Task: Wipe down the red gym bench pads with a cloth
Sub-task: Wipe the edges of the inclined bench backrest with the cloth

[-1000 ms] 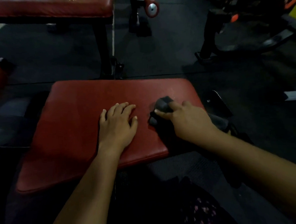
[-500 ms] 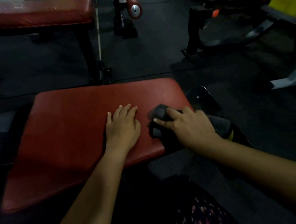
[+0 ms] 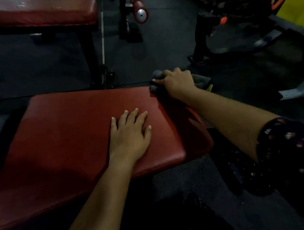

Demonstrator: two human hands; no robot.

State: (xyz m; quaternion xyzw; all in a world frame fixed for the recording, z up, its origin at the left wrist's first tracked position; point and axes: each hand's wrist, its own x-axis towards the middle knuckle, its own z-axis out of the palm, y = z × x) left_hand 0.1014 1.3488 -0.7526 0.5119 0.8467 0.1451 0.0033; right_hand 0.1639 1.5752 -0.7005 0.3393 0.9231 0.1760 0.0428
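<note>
We see the left hand (image 3: 129, 134) lying flat, palm down, on the red pad (image 3: 69, 137). Its fingers are straight, slightly spread, and hold nothing. It rests on the pad's near right part.

The right hand (image 3: 178, 84) reaches out to the pad's far right corner. Its fingers are curled round a dark grey cloth (image 3: 156, 74), with the thumb pressed along the bundle. We see one lump of cloth bulging past the knuckles, and more trailing behind the wrist with a yellowish edge. The cloth sits right at the corner, touching the pad's edge. We cannot tell how much of it lies on the red surface. A dark flowered sleeve (image 3: 292, 150) covers the upper right arm.

Beyond the pad we make out a black floor (image 3: 161, 43). A second bench (image 3: 34, 13) with a red top stands at the upper left, and a red roller (image 3: 139, 9) with a metal end cap stands near it.

Half a second ago the right hand and cloth were on the pad's near right part, just beside the left hand. Now they have moved to the far corner, well apart from it. The left hand has stayed flat on the pad in much the same spot.
</note>
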